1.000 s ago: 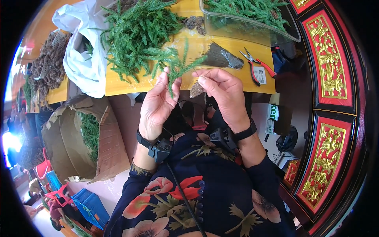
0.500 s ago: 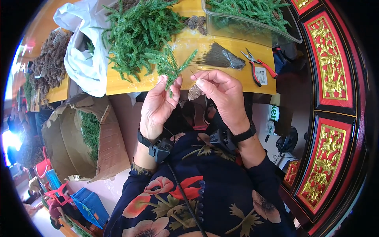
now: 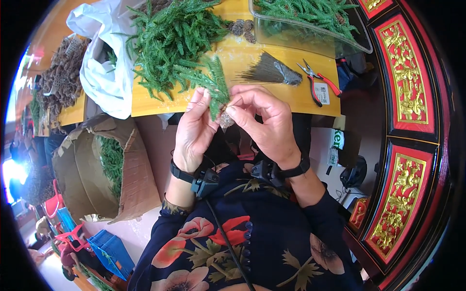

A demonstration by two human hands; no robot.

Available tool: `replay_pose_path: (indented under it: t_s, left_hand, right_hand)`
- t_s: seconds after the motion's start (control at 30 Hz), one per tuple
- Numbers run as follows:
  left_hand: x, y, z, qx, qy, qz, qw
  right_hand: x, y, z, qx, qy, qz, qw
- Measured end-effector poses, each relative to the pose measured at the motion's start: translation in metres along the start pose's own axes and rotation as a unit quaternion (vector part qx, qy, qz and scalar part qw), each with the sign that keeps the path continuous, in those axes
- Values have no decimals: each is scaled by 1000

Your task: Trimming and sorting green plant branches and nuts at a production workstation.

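My left hand (image 3: pixel 194 128) is closed on a green artificial fir sprig (image 3: pixel 213 85), which stands up between thumb and fingers. A small brown pine cone (image 3: pixel 225 120) hangs under the pinched fingertips of my right hand (image 3: pixel 264 119), pressed up against the sprig's lower end. The wire seen on the cone a moment ago is hidden now. Beyond my hands on the yellow table (image 3: pixel 194 104), a fanned bundle of thin dark wires (image 3: pixel 267 69) lies beside red-handled pliers (image 3: pixel 318 82).
A heap of green sprigs (image 3: pixel 170 43), a white plastic bag (image 3: pixel 107 87) and several loose cones (image 3: pixel 240 29) cover the table's far side. A clear bin (image 3: pixel 310 39) holds more sprigs. A cardboard box (image 3: pixel 136 179) stands at lower left; a carved red-gold panel (image 3: pixel 403 77) borders the right.
My right hand has moved left, bringing the pine cone from beside the sprig to its lower end. The sprig has turned a little in my left hand.
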State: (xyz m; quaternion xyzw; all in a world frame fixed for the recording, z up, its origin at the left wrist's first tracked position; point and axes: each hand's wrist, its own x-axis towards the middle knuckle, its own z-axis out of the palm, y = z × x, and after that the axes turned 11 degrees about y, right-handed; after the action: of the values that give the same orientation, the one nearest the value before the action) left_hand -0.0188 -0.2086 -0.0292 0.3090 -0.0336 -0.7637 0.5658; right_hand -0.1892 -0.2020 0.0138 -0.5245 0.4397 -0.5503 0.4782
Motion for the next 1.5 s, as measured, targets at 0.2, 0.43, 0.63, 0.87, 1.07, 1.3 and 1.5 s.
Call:
replay_pose_path:
  t_s: [0.2,0.43,0.63,0.87,1.07,1.3,1.5]
  left_hand:
    - [-4,-4,12,101,53,78,990]
    - [-2,-5,9,145,41,129,980]
    - [-4,-4,18,79,66,106,989]
    - [-5,-4,19,80,49,107,990]
    - [-8,3,25,211,80,198,954]
    - [-12,6,20,361,58,232,901]
    - [-16,-1,27,396,25,176,901]
  right_hand:
    - [-5,-3,-1,-38,-11,8,999]
    - [-7,7,-2,48,5,52,997]
    - [-6,6,-2,79,17,70,994]
    - [-6,7,-4,91,34,95,991]
    - [-7,18,-11,84,80,82,990]
    - [2,11,-27,72,123,44,989]
    - [4,18,-21,65,20,110,992]
